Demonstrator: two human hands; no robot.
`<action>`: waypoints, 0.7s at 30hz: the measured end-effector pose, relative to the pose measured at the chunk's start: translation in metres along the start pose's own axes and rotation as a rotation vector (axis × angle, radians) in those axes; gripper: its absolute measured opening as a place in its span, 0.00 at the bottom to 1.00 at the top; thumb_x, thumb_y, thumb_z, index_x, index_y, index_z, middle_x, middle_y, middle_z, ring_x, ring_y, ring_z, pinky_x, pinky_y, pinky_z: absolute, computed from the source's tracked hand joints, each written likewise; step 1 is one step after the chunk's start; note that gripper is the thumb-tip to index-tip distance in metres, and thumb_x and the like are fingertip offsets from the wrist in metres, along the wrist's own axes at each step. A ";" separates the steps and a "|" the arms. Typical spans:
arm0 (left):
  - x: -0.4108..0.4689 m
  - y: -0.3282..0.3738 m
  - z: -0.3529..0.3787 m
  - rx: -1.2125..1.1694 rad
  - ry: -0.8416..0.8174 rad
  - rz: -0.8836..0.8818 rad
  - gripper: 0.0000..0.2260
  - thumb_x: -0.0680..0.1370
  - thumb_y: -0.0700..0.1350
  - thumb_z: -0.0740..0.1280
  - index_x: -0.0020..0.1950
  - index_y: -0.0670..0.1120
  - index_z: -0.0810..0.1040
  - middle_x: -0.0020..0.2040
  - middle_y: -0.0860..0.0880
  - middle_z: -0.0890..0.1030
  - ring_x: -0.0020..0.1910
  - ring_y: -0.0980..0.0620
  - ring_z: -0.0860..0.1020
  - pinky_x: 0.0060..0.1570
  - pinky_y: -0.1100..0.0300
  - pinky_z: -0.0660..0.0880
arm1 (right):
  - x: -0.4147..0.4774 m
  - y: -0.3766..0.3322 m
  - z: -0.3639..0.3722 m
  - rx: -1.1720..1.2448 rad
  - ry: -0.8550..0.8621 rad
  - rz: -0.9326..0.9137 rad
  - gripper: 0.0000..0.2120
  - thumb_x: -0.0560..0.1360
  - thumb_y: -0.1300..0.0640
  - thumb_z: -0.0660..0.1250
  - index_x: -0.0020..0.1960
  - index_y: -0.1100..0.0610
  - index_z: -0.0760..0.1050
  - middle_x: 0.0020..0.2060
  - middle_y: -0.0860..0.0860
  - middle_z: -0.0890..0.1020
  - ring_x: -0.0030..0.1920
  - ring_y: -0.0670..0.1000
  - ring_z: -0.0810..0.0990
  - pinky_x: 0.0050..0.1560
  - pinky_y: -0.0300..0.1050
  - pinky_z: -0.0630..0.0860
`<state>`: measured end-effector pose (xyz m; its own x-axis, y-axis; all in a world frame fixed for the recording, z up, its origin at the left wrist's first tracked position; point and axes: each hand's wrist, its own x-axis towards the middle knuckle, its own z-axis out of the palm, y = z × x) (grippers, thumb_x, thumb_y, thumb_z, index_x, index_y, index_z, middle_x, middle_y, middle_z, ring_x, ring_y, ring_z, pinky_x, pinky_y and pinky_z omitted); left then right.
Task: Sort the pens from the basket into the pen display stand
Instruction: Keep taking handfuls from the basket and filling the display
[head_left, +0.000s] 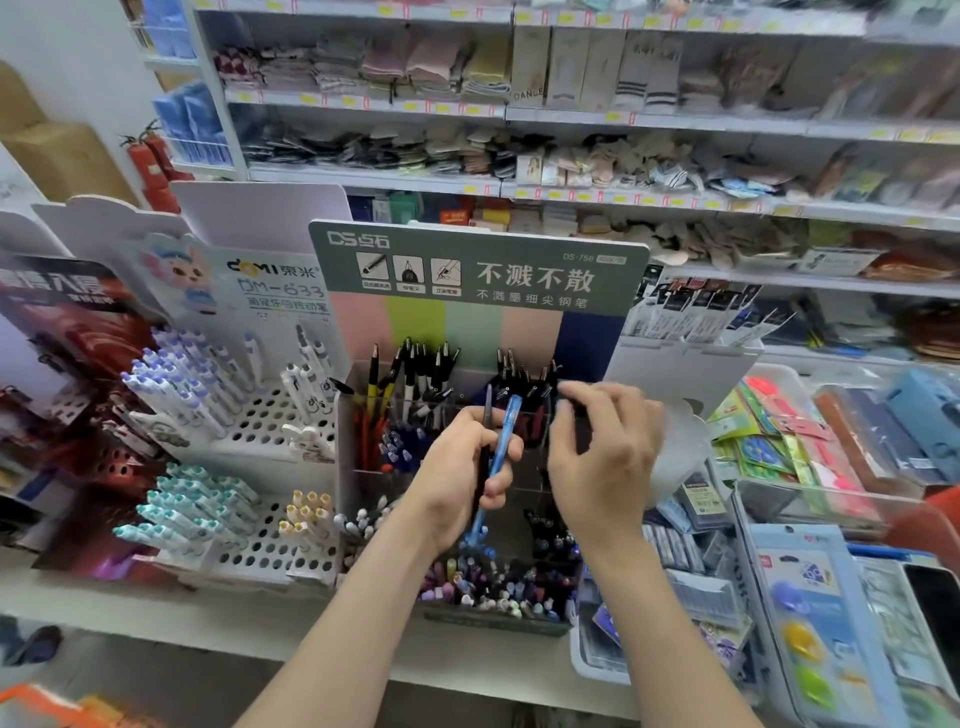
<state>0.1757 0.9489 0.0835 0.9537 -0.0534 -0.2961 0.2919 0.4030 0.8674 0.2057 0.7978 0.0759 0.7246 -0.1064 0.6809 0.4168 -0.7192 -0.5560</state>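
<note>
My left hand grips a light blue pen and a dark pen together, both tilted upright over the pen display stand. My right hand is beside them at the stand's back right compartment, its fingers curled around a dark pen among the black pens there. The stand has a green header card and clear compartments holding black, red and blue pens. The front row holds several mixed coloured pens. An orange basket edge shows at the bottom left corner.
White perforated stands with purple and teal pens sit to the left. Bins of packaged stationery lie to the right. Shelves of socks and cloths rise behind. A red fire extinguisher stands at the far left.
</note>
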 end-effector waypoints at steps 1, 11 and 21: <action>0.000 -0.001 0.000 0.036 -0.002 0.004 0.10 0.83 0.38 0.53 0.60 0.45 0.70 0.40 0.46 0.77 0.27 0.52 0.65 0.27 0.58 0.56 | -0.003 -0.006 0.001 0.105 -0.077 0.042 0.09 0.81 0.58 0.72 0.60 0.54 0.84 0.48 0.48 0.83 0.49 0.53 0.79 0.54 0.51 0.76; -0.012 -0.002 -0.021 0.331 0.266 0.165 0.10 0.88 0.41 0.57 0.55 0.39 0.76 0.39 0.41 0.83 0.35 0.36 0.82 0.31 0.52 0.79 | -0.025 -0.033 0.008 0.447 -0.301 0.299 0.04 0.86 0.59 0.65 0.57 0.53 0.78 0.45 0.45 0.81 0.46 0.44 0.81 0.47 0.29 0.71; -0.014 -0.004 -0.056 0.273 0.418 0.227 0.09 0.88 0.47 0.60 0.59 0.46 0.78 0.37 0.45 0.78 0.24 0.55 0.63 0.22 0.64 0.60 | -0.052 -0.013 0.036 0.060 -0.485 -0.250 0.05 0.79 0.56 0.76 0.54 0.53 0.85 0.43 0.47 0.82 0.39 0.51 0.82 0.36 0.46 0.80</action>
<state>0.1569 0.9995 0.0618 0.9008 0.3976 -0.1744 0.1433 0.1070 0.9839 0.1827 0.8379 0.0307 0.7636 0.4012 0.5060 0.6288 -0.6402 -0.4413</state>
